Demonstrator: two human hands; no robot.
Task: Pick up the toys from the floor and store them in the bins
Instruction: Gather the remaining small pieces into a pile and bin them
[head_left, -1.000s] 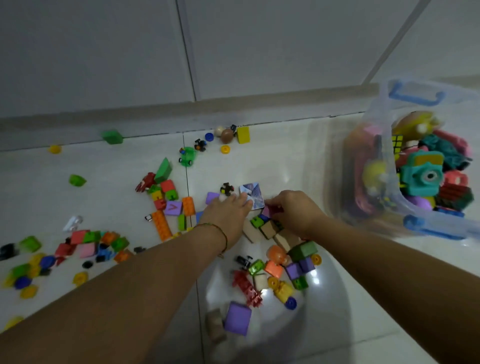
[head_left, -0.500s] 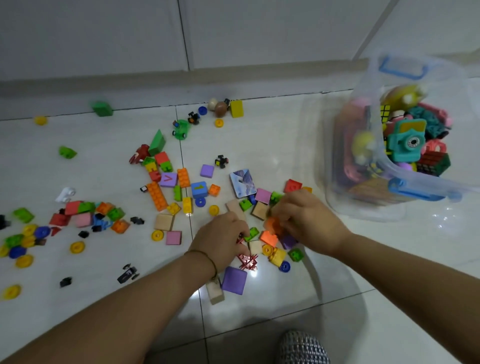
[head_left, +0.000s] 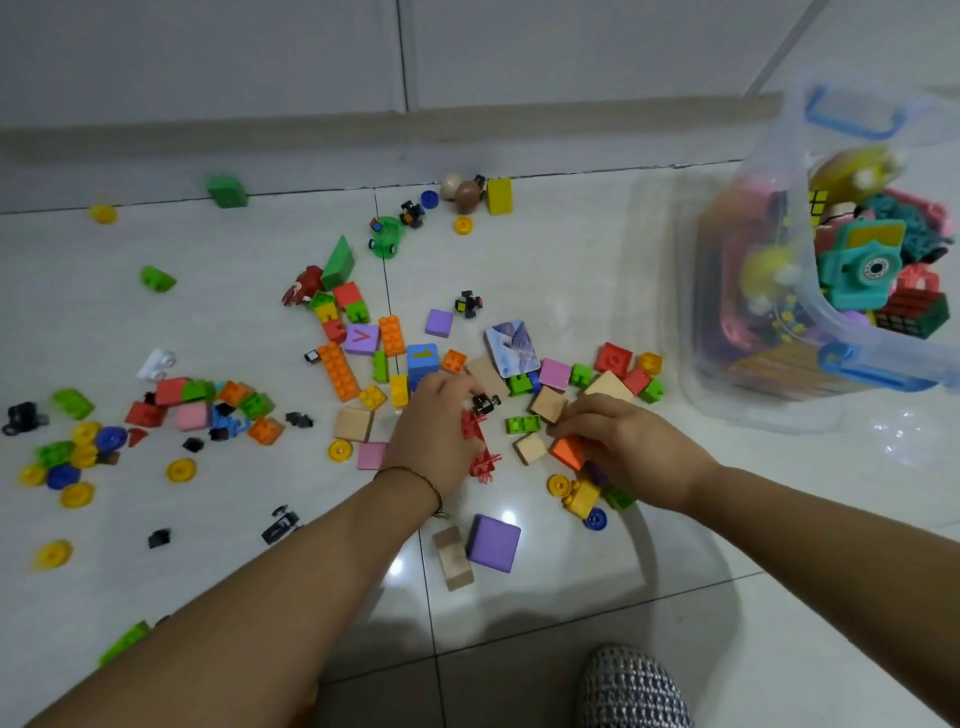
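Note:
Many small toys lie scattered on the white tile floor: plastic bricks, wooden blocks, wheels and a picture card. My left hand is curled over a red spiky toy, beside a small black toy. My right hand curls its fingers round an orange block; a yellow brick and a green brick lie just under its wrist. A clear bin with blue handles, full of toys, stands on the floor at the right, a short way beyond my right hand.
A large purple block and a wooden block lie near me. More bricks and wheels are spread to the left, around. The wall's skirting runs along the far side. A patterned slipper shows at the bottom.
Both hands have drawn back from the picture card to the blocks nearer me. The right hand has closed on the orange block and the left has settled over the red toy.

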